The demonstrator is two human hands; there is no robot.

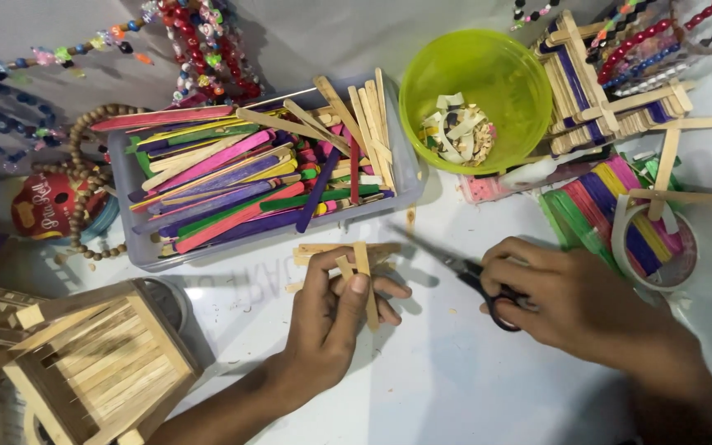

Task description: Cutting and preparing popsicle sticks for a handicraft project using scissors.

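My left hand (335,317) holds a plain wooden craft stick (365,280) upright between thumb and fingers, with a shorter stick piece beside it. Under the fingers lie a few more plain sticks (323,251) on the white table. My right hand (574,301) grips black-handled scissors (463,268), whose blades point left toward the stick and look nearly closed. The scissor tips are a short gap from the held stick.
A clear plastic box (405,177) full of coloured and plain sticks sits behind my left hand. A green bowl (496,74) holds cut scraps. Stick constructions (611,99) and a tape roll (657,247) lie right; a wooden stick house (100,363) stands at left. Beaded strings (199,41) lie at the back.
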